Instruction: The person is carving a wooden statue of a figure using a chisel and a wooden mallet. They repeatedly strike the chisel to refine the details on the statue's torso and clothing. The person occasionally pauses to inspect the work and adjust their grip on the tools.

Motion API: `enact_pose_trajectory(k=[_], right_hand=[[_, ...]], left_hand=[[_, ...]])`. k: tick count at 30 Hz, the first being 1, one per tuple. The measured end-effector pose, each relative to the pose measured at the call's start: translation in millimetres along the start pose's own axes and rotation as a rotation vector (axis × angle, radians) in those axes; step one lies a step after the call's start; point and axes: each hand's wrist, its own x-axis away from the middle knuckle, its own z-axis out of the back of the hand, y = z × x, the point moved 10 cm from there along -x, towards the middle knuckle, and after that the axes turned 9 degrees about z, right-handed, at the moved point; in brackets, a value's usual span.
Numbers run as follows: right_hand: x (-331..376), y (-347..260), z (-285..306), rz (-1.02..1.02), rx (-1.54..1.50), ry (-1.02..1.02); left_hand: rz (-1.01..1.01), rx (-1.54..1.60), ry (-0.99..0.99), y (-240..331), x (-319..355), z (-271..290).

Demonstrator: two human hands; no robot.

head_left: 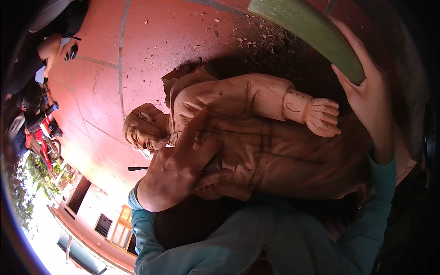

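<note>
A carved wooden statue (220, 101) of a robed figure lies across in front of me, its head to the left and its clenched fist to the right. My left hand (178, 169) rests on the chest, with one finger stretched along it and the others curled. A small dark edge shows by the curled fingers; what they hold is mostly hidden. Beside that wrist a thin dark rod (137, 168) sticks out, and I cannot tell whether it reaches into the hand. At the upper right, my right hand (364, 87) grips the lower end of a smooth, curved green bar (307, 32), raised above the statue.
Wood chips (266, 39) litter the red tiled floor (156, 50) beyond the statue. At the far left another person's arm (51, 49) shows, with a red motorcycle (45, 142) farther off. A building (107, 220) stands at the lower left.
</note>
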Motion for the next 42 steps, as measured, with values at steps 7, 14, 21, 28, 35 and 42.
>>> enact_pose_trajectory(k=[7,14,21,28,35,42], right_hand=[[18,7,-2,0.065,0.092,0.052],[19,14,-23,0.051,0.066,-0.078],[18,16,-23,0.068,0.087,-0.029],[17,17,-22,0.077,0.102,-0.051],[15,8,-16,0.154,0.133,0.046],[16,6,-15,0.181,0.143,0.068]], left_hand=[[-0.244,0.178,-0.151,26,0,-21],[-0.332,1.432,0.497,-19,9,102],[-0.188,1.708,0.674,-81,-35,80],[-0.431,1.665,0.472,-59,-35,87],[-0.477,1.635,0.431,-54,-33,87],[-0.551,1.526,0.442,-34,-26,89]])
